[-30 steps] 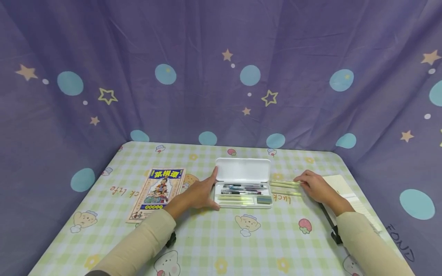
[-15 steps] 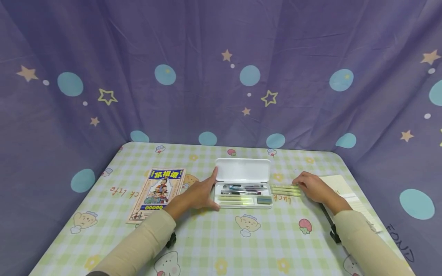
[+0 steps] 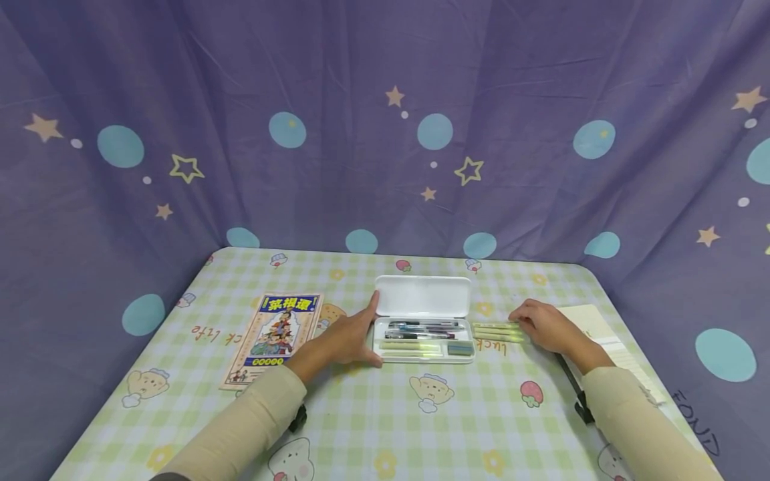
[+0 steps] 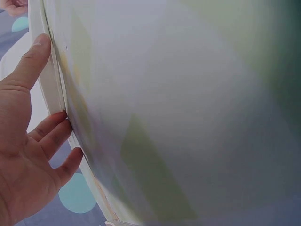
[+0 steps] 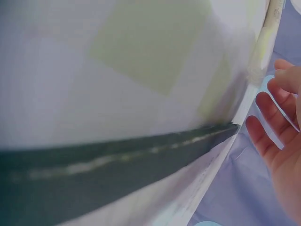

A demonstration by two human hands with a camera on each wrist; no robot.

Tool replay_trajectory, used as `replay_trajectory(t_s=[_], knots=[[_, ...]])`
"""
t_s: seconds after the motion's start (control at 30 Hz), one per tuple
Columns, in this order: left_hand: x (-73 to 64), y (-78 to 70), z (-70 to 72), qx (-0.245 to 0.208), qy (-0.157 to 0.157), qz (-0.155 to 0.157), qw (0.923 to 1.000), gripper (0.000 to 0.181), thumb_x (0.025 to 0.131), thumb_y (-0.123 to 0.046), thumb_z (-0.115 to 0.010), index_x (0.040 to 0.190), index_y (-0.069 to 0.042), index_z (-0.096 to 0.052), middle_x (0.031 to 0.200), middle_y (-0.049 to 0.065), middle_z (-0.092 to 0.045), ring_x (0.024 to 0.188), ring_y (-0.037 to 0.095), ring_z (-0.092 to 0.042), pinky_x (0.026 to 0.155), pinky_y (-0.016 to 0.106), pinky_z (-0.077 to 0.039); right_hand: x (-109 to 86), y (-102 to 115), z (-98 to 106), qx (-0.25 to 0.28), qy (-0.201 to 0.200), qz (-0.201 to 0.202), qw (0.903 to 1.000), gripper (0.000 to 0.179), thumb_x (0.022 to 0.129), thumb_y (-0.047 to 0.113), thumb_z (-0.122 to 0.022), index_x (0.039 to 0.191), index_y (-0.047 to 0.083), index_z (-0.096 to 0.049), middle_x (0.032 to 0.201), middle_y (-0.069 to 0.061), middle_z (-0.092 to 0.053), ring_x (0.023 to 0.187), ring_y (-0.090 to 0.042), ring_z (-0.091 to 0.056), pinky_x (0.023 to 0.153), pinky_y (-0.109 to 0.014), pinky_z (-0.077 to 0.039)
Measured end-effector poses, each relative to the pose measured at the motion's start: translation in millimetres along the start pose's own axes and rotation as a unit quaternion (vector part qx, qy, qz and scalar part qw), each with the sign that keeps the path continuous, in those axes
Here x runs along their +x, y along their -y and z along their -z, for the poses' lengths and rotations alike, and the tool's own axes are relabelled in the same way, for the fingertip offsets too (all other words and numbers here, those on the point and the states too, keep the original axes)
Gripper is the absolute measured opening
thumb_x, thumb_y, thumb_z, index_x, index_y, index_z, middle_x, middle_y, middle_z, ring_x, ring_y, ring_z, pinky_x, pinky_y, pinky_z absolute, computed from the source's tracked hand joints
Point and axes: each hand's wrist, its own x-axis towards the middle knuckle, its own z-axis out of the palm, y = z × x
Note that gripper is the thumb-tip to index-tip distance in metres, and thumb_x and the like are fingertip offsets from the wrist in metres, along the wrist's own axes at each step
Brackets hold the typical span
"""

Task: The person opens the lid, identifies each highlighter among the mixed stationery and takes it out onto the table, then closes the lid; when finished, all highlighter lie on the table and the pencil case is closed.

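Note:
A white pencil case (image 3: 423, 296) lies with its lid folded back in the head view. Inside are several dark and clear pens (image 3: 421, 331), slim yellow pens (image 3: 409, 349) and a blue-grey eraser (image 3: 460, 348). My left hand (image 3: 345, 337) spans the case's left side, thumb by the near corner and a finger against the lid; in the left wrist view its other fingers rest loosely along an edge. Right of the case, several more pale yellow pens (image 3: 496, 331) lie side by side. Their right ends are between the fingers of my right hand (image 3: 544, 325), whose thumb is hidden in the head view.
A comic-style booklet (image 3: 279, 337) lies to the left, partly behind the left forearm. Beyond the right hand is an open notebook (image 3: 586, 321), partly under the forearm. A black strap (image 3: 571, 377) hangs at the right wrist. A purple curtain (image 3: 385, 200) stands behind the checked table.
My right hand has drawn the loose yellow pens from a spread-out row into a tight bundle, then held still over the last half second. The left hand has stayed at the case.

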Motion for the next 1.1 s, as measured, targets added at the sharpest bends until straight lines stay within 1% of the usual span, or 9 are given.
replay_trajectory(t_s=[0.2,0.3,0.43,0.6,0.8,0.9,1.1], knots=[[0.0,0.2,0.0,-0.005,0.0,0.001,1.0,0.147,0.068,-0.059,-0.089,0.163,-0.013,0.013,0.16,0.005,-0.046,0.137,0.029,-0.055,0.114,0.048,-0.042,6.2,9,4,0.004,-0.005,0.019,0.9998,0.018,0.092,0.001,-0.069,0.104,0.01,-0.078,0.096,-0.003,-0.07,0.086,-0.018,-0.067,0.078,-0.04,-0.056],[0.5,0.8,-0.3,-0.008,0.0,0.002,1.0,0.147,0.068,-0.058,-0.089,0.163,-0.013,0.013,0.16,0.006,-0.045,0.138,0.029,-0.054,0.114,0.048,-0.042,9.8,17,7,0.011,0.0,0.025,0.9996,0.019,0.091,0.0,-0.069,0.104,0.009,-0.078,0.096,-0.002,-0.07,0.084,-0.016,-0.065,0.075,-0.037,-0.055],[0.9,1.7,-0.8,-0.008,0.003,0.002,1.0,0.147,0.068,-0.06,-0.088,0.163,-0.014,0.015,0.161,0.005,-0.043,0.141,0.028,-0.051,0.115,0.049,-0.04,14.7,27,9,0.014,0.008,0.034,0.9993,0.019,0.09,0.0,-0.07,0.105,0.01,-0.078,0.098,0.0,-0.07,0.085,-0.015,-0.066,0.076,-0.037,-0.056],[1.2,2.4,-1.4,-0.006,0.004,0.003,1.0,0.148,0.068,-0.061,-0.088,0.163,-0.015,0.016,0.16,0.005,-0.045,0.14,0.027,-0.052,0.115,0.047,-0.041,19.9,39,8,0.016,0.014,0.042,0.9989,0.02,0.09,0.001,-0.072,0.106,0.011,-0.078,0.098,0.002,-0.07,0.089,-0.016,-0.067,0.079,-0.038,-0.056],[1.2,2.0,-1.2,0.0,0.003,0.002,1.0,0.147,0.069,-0.061,-0.088,0.163,-0.013,0.015,0.159,0.004,-0.046,0.14,0.026,-0.053,0.114,0.047,-0.042,26.4,56,6,0.023,0.011,0.06,0.9979,0.019,0.09,0.002,-0.072,0.105,0.013,-0.079,0.097,0.004,-0.071,0.086,-0.011,-0.066,0.076,-0.035,-0.056],[1.0,1.6,-0.9,-0.003,0.002,0.002,1.0,0.147,0.068,-0.06,-0.088,0.163,-0.013,0.014,0.159,0.004,-0.047,0.14,0.027,-0.052,0.115,0.048,-0.041,30.3,65,5,0.027,0.017,0.072,0.9969,0.018,0.092,0.003,-0.072,0.106,0.012,-0.079,0.097,0.002,-0.071,0.084,-0.01,-0.064,0.074,-0.033,-0.055],[0.9,1.3,-0.9,-0.005,0.003,0.0,1.0,0.147,0.068,-0.059,-0.089,0.163,-0.013,0.014,0.158,0.004,-0.048,0.14,0.026,-0.053,0.114,0.048,-0.041,36.8,80,1,0.042,0.03,0.099,0.9938,0.019,0.092,0.003,-0.072,0.108,0.012,-0.078,0.099,0.004,-0.072,0.087,-0.008,-0.064,0.075,-0.03,-0.055]])
